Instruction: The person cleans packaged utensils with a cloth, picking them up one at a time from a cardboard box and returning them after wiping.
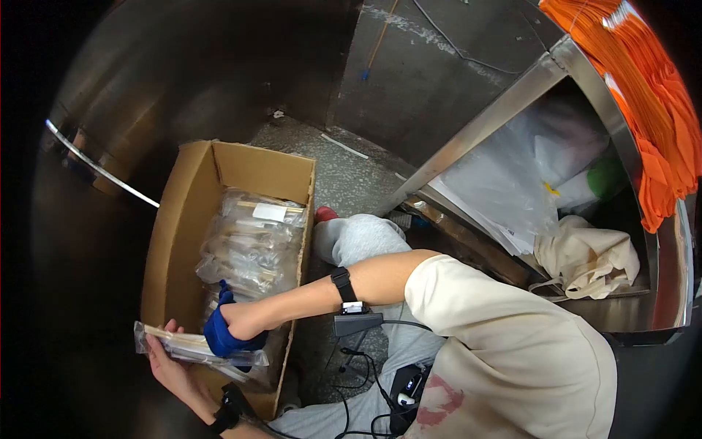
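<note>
My left hand holds the left end of a clear plastic packet with long pale sticks inside, its fingers wrapped around the edge. Over the packet's right part lies my right hand, bent down at the wrist. A blue glove or cloth covers its fingers, which appear curled onto the packet. Both hands are above the near end of an open cardboard box. Inside the box lie several similar clear packets, one bearing a white label.
To the right stands a metal shelf with clear plastic bags and a cream cloth bag in it. Orange folded material is stacked on top. Black cables hang near my legs. Dark metal walls surround the floor.
</note>
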A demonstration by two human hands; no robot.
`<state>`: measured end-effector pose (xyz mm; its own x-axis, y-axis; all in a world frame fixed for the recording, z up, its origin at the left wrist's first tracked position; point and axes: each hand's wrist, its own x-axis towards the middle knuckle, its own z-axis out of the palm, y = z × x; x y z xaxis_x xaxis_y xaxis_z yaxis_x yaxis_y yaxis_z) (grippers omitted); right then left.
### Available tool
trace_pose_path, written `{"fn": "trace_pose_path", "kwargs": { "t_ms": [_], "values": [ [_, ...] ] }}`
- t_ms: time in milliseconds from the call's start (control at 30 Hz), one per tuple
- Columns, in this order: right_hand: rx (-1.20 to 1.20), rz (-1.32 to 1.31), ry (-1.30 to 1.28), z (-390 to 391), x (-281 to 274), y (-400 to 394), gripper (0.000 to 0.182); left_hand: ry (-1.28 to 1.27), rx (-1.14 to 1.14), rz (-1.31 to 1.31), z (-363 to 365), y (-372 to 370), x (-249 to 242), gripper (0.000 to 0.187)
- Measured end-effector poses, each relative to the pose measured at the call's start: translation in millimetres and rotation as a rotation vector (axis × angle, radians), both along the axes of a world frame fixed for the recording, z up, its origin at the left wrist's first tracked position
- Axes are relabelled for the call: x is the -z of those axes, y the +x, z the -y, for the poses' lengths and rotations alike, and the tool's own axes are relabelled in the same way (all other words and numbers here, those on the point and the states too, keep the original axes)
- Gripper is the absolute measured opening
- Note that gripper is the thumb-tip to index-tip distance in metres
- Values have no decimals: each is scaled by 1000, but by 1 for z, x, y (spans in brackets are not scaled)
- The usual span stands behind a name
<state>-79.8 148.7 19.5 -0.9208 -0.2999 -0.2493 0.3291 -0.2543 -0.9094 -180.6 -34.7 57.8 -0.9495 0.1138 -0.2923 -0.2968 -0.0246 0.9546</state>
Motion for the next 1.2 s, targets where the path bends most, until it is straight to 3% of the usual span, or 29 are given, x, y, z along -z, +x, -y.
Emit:
{"fn": "trace_pose_path", "kwargs": {
  "t_ms": [333,600,1000,1200],
  "values": [
    [63,-100,-70,13,20,-6,8,-21,92,-18,-6,14,-17,42],
    [152,-165,-66,7,21,-12,14,-131,288,-34,9,8,19,28],
    [138,-154,-123,4,21,-14,10,-246,214,-137,-13,21,-2,23],
    [167,-198,2,8,16,-14,15,-328,229,-89,-1,16,-3,25]
  ]
}}
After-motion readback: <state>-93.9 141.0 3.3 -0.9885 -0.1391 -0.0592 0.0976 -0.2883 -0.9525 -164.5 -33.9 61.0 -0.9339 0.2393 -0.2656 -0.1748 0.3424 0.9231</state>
